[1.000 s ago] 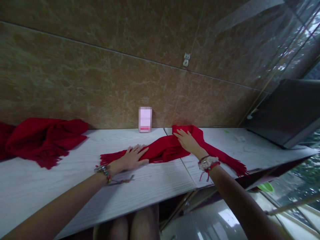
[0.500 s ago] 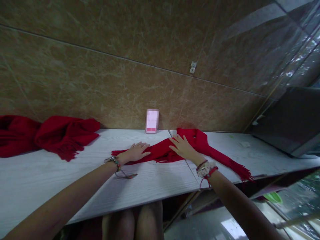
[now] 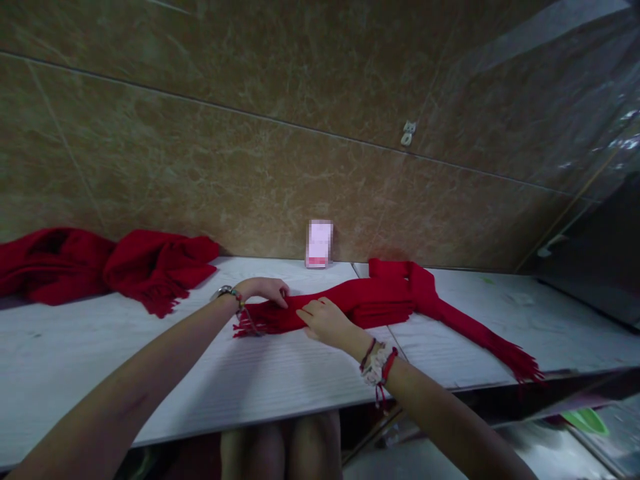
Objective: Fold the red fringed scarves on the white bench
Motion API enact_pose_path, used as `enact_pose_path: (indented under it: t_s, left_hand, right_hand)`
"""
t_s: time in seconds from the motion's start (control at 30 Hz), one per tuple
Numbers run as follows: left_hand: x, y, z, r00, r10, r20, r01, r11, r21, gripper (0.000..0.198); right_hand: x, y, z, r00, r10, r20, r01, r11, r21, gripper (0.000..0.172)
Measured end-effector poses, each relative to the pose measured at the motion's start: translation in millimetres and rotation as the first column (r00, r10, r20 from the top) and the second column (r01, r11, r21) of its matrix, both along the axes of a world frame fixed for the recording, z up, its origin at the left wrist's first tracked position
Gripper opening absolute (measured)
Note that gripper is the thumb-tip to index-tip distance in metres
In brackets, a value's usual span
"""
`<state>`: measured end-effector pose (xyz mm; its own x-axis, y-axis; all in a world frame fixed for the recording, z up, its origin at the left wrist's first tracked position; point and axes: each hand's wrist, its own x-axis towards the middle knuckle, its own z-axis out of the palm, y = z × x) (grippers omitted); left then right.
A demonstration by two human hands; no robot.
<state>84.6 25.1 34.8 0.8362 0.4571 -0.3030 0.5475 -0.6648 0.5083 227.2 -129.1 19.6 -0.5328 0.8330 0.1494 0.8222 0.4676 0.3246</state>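
Long red fringed knit scarf point(image 3: 380, 300) lies stretched across the white wood-grain table point(image 3: 280, 380), running from its left tasselled end near the middle of the table, up to a bunched bend close to the wall, then down to the right, where the other tasselled end reaches the front table edge. Left hand point(image 3: 263, 289) is at the left fringe end, fingers curled down onto the fabric; looks like a pinch on the scarf edge, but the fingertips are hidden, so grip not certain. Right hand point(image 3: 327, 320) is just beside it, fingers bent and pressing or gathering the scarf; cannot tell if it is fully closed on it. Beaded bracelets on both wrists, with a loose red cord on the right one.

A second heap of crumpled red fringed cloth point(image 3: 115, 267) sits at far left on the table, well apart from the hands. Small blurred pink-white card point(image 3: 319, 244) stands against the brown marble-look wall point(image 3: 250, 133), just behind the scarf. Person's knees are visible below the table edge.

Risks, as a judgement: the right tassel end sits at the table edge, so a pull from the left could drag it unevenly or let it slide off. The bunched bend near the wall could catch and twist the scarf. Fringe or bracelet cords could snag in the knit. The card is close enough to be knocked over if the scarf shifts back.
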Motion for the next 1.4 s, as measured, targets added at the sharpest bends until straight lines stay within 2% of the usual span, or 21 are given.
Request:
enact_pose_path:
  t_s: [0.2, 0.37, 0.5, 0.57, 0.63, 0.67, 0.73, 0.8, 0.83, 0.93, 1.0, 1.07, 1.13, 1.2, 1.27, 1.33, 1.4]
  left_hand:
    - [-22.2, 5.1, -6.1, 0.999, 0.029, 0.046, -0.029, 0.999, -0.016, 0.021]
    - [-20.7, 1.6, -13.1, 0.992, 0.081, 0.096, -0.08, 0.997, -0.014, 0.028]
    - [-25.6, -2.2, -12.0, 0.983, 0.118, 0.143, -0.11, 0.992, -0.058, 0.036]
    - [-27.3, -3.0, -6.1, 0.96, 0.168, 0.225, -0.132, 0.978, -0.163, 0.036]
    - [-22.5, -2.2, 6.4, 0.905, 0.251, 0.344, -0.138, 0.937, -0.319, 0.034]
    - [-16.1, -1.3, 15.7, 0.867, 0.297, 0.401, -0.13, 0.911, -0.392, 0.031]
    - [5.7, -0.2, 40.0, 0.789, 0.373, 0.487, -0.108, 0.866, -0.489, 0.026]
    - [38.6, -2.0, 69.0, 0.727, 0.416, 0.547, -0.08, 0.842, -0.534, 0.023]
    - [57.7, -4.7, 83.5, 0.725, 0.395, 0.564, -0.039, 0.841, -0.539, 0.022]
    - [114.9, -21.0, 116.3, 0.705, 0.271, 0.655, 0.06, 0.898, -0.435, 0.028]
    - [144.5, -36.2, 121.3, 0.706, 0.173, 0.687, 0.048, 0.956, -0.29, 0.037]
    - [161.5, -51.1, 110.2, 0.728, 0.055, 0.683, -0.009, 0.997, -0.071, 0.04]
    - [164.7, -63.0, 87.0, 0.759, -0.005, 0.652, -0.07, 0.993, 0.09, 0.037]
    - [156.1, -71.0, 59.2, 0.778, -0.013, 0.628, -0.083, 0.989, 0.124, 0.034]
    - [141.3, -76.1, 34.1, 0.814, -0.034, 0.58, -0.074, 0.984, 0.162, 0.045]
    - [127.3, -80.9, 16.1, 0.847, 0.004, 0.532, -0.149, 0.962, 0.23, 0.062]
    - [119.3, -87.2, 5.7, 0.846, 0.021, 0.532, -0.221, 0.923, 0.315, 0.075]
  right_hand:
    - [-24.3, 9.8, 3.1, 0.985, 0.165, 0.042, -0.161, 0.983, -0.087, 0.018]
    - [-28.3, 14.5, -1.3, 0.979, 0.194, 0.059, -0.194, 0.981, -0.014, 0.017]
    - [-26.0, 13.5, -11.1, 0.984, 0.175, 0.016, -0.176, 0.981, 0.078, 0.019]
    - [-24.3, 12.5, -9.3, 0.99, 0.129, -0.064, -0.12, 0.984, 0.133, 0.021]
    - [-20.3, 11.9, 1.5, 0.973, 0.054, -0.225, -0.008, 0.98, 0.2, 0.022]
    - [-16.4, 11.8, 10.5, 0.943, 0.018, -0.331, 0.062, 0.971, 0.23, 0.022]
    - [-3.3, 11.1, 34.6, 0.832, -0.032, -0.554, 0.211, 0.942, 0.262, 0.023]
    - [18.2, 8.6, 62.1, 0.662, -0.063, -0.747, 0.363, 0.899, 0.245, 0.026]
    - [31.9, 6.2, 75.0, 0.568, -0.084, -0.819, 0.434, 0.876, 0.212, 0.026]
    - [79.3, -5.9, 99.5, 0.3, -0.098, -0.949, 0.589, 0.801, 0.103, 0.024]
    - [109.9, -16.5, 99.4, 0.149, -0.144, -0.978, 0.639, 0.769, -0.015, 0.022]
    - [134.0, -26.7, 87.2, -0.038, -0.219, -0.975, 0.666, 0.722, -0.188, 0.018]
    - [149.1, -34.7, 69.0, -0.168, -0.264, -0.95, 0.655, 0.69, -0.307, 0.012]
    - [155.9, -39.5, 52.1, -0.234, -0.268, -0.935, 0.641, 0.681, -0.356, 0.009]
    - [157.6, -41.2, 41.6, -0.281, -0.245, -0.928, 0.626, 0.686, -0.371, 0.009]
    - [158.4, -40.3, 38.6, -0.322, -0.216, -0.922, 0.61, 0.698, -0.376, 0.01]
    - [161.0, -37.6, 40.8, -0.346, -0.187, -0.919, 0.603, 0.707, -0.371, 0.011]
